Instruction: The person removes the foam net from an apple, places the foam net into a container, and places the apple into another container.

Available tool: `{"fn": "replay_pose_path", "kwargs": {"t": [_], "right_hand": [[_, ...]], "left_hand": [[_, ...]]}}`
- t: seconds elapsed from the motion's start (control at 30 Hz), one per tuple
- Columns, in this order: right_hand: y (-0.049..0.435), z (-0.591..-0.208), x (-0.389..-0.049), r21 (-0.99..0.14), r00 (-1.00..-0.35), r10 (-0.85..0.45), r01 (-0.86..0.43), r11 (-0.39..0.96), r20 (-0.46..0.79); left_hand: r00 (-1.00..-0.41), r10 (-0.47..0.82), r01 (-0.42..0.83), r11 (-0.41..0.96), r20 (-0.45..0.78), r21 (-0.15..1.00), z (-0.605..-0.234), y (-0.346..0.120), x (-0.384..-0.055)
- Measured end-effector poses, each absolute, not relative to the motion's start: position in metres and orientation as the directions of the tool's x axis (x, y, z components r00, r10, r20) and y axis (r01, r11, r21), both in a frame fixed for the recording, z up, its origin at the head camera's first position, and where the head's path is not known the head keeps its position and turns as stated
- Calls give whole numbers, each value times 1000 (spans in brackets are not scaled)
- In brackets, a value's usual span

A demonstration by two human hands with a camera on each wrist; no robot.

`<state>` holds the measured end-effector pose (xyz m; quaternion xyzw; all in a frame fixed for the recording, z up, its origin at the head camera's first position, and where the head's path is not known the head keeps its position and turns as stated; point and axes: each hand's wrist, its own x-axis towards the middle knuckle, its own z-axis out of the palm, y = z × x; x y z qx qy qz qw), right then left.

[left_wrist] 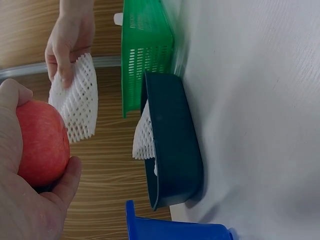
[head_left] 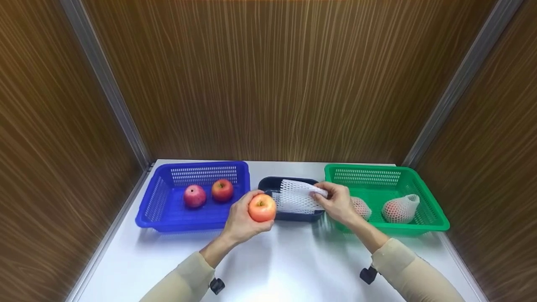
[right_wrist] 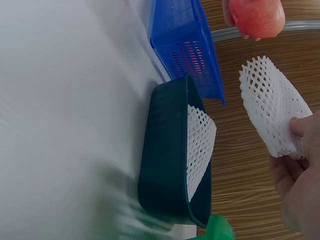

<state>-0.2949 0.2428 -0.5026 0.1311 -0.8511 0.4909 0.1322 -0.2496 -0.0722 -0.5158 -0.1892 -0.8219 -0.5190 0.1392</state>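
My left hand (head_left: 245, 218) grips a red-yellow apple (head_left: 262, 208), its stem end facing up in the head view. To its right, my right hand (head_left: 337, 202) pinches one end of a white foam net sleeve (head_left: 298, 195); the sleeve's other end points toward the apple. In the right wrist view a gap shows between the sleeve (right_wrist: 270, 102) and the apple (right_wrist: 257, 17). Below the hands stands a dark teal tub (left_wrist: 177, 145), with another foam net (left_wrist: 144, 135) lying in it and sticking over its rim.
On the left, a blue basket (head_left: 184, 225) holds two bare apples (head_left: 195, 196). A green basket (head_left: 428, 226) on the right contains two apples in foam nets (head_left: 398, 209), one partly hidden by the right wrist. Wood-grain panels (head_left: 268, 84) enclose the white table (head_left: 268, 268).
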Motion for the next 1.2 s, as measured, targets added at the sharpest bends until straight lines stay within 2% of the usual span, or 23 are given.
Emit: {"fn": "replay_pose_path", "kwargs": {"t": [0.17,0.4,0.97,1.1,1.2], "right_hand": [[239,-507,-301,-790,-936,-87,-335,513,340],[231,-517,-311,-787,-944,-95,-316,529,315],[212,-536,-330,-739,-969,-73,-228,634,236],[211,-542,-335,-737,-965,-105,-250,627,238],[216,-557,-345,-726,-941,-158,-332,602,300]], "left_hand": [[-902,168,430,393,397,812,-516,-73,-249],[-885,171,465,386,434,796,-518,-72,-250],[-888,185,460,391,421,797,-518,-72,-251],[-895,196,445,391,400,806,-517,-71,-250],[-899,201,438,396,389,807,-516,-70,-249]]}}
